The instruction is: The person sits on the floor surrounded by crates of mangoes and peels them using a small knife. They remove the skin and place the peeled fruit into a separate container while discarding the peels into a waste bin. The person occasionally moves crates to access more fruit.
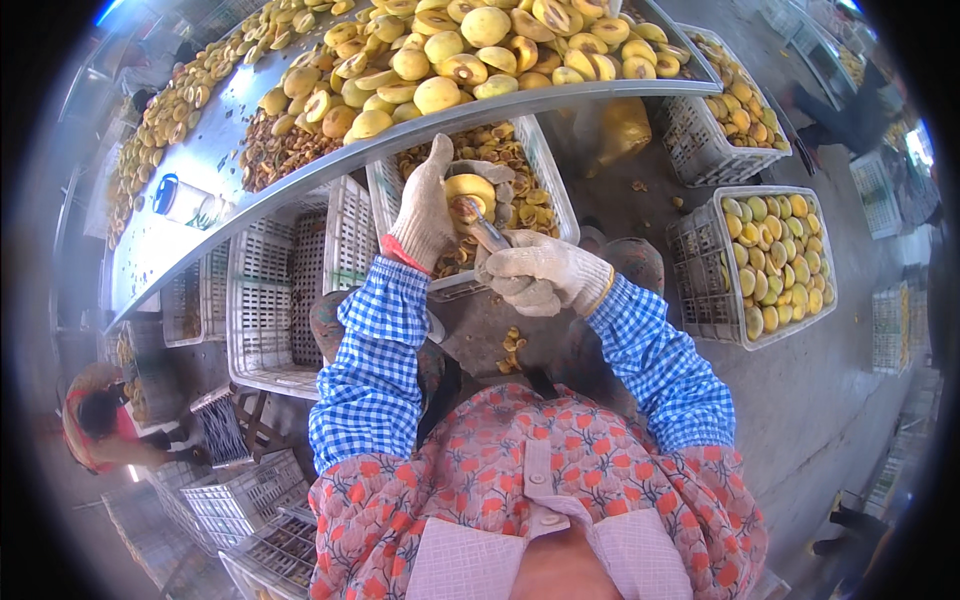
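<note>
My left hand [427, 199], in a knitted work glove, cups a halved yellow fruit [471, 190] that looks like a peach, cut face up. A pitting tool [489, 235] with a metal end is gripped in my right hand [546, 271], also gloved. Its tip touches the brown hollow in the middle of the fruit half. Beneath both hands stands a white plastic crate [553, 180] holding scraps of fruit and brown pits [534, 214]. Just beyond, many fruit halves [439, 94] are heaped on a metal table [360, 166].
A lidded clear jar [184, 201] lies on the table near brown scraps [289, 150]. At the left is a white crate [259, 315]; fruit-filled crates [694, 277] stand on the right. Fruit bits [511, 349] lie on the floor. Another person [97, 412] is at the far left.
</note>
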Demonstrator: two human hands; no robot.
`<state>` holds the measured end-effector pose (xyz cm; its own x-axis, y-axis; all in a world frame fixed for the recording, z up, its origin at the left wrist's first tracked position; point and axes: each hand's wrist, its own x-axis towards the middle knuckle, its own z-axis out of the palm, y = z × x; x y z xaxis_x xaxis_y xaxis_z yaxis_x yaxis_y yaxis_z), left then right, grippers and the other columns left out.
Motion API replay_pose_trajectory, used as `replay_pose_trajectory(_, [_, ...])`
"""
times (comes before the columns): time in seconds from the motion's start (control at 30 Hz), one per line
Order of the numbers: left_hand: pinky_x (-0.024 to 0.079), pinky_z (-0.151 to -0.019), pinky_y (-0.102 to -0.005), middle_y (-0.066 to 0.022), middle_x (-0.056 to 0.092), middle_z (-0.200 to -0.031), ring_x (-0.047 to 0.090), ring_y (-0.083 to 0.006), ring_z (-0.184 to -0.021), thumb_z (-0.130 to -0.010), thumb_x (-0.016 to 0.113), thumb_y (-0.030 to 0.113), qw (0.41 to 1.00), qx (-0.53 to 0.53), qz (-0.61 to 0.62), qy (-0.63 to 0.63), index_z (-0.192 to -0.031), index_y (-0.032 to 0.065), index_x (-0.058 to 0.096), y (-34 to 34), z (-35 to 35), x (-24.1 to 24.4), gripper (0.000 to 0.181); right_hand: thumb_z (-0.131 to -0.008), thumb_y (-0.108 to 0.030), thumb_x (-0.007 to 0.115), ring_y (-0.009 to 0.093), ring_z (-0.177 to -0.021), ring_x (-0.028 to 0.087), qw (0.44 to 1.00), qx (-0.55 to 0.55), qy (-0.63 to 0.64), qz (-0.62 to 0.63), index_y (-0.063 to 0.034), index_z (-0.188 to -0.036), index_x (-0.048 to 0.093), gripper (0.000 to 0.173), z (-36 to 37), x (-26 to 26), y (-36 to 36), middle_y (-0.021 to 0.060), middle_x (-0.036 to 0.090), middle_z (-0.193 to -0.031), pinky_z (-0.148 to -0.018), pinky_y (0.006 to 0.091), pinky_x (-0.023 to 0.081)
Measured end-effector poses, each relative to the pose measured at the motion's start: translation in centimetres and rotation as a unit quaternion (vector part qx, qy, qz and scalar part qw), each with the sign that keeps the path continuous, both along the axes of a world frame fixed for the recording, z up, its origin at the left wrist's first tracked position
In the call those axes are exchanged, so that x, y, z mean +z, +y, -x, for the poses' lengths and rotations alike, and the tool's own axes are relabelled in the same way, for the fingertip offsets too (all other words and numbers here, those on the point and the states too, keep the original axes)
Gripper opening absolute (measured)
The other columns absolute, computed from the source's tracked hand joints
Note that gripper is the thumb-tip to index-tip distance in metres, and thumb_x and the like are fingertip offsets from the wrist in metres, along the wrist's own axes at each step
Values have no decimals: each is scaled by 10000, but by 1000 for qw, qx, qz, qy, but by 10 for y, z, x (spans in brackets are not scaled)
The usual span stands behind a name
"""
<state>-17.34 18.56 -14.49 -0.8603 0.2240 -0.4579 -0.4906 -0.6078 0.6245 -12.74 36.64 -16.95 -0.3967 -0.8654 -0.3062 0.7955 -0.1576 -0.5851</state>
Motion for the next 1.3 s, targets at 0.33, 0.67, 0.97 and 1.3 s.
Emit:
replay_pose_trajectory(0.33, [580, -683, -437, -138, 651, -967, 664, -275, -837, -995, 416, 447, 981, 142, 126, 28, -1123, -22, 557, -43, -5, -4, 506, -972, -161, 520, 17, -355, 314, 976, -16, -51, 211, -25, -1005, 521, 139, 13, -15, -20, -31, 390, -590, -289, 196, 260])
replay_pose_trajectory(0.67, [456, -942, -347, -147, 613, -1252, 603, -237, -1078, -946, 571, 352, 706, 267, 655, 25, -1334, 107, 554, -153, -28, 7, 460, -851, -290, 596, 204, -588, 609, 719, -75, 547, -422, -38, -959, 526, 283, 101, 21, -14, 77, 583, -677, -584, 362, 497])
replay_pose_trajectory(0.97, [467, -923, -262, -86, 634, -1146, 584, -140, -1031, -979, 514, 137, 902, 149, 309, 263, -1279, 6, 568, -50, 52, -13, 333, -757, -359, 680, 386, -1092, 574, 447, -174, 628, -612, -44, -1263, 493, 626, 276, 82, -39, 254, 546, -1193, -933, 438, 469])
replay_pose_trajectory(1.3, [470, -726, -238, -52, 677, -1042, 632, -120, -901, -1012, 479, 234, 940, 150, 219, 214, -1200, 26, 624, -45, 54, -13, 315, -676, -369, 741, 372, -1138, 576, 484, -62, 608, -626, 10, -1271, 509, 743, 288, 88, -61, 256, 523, -1263, -961, 413, 474])
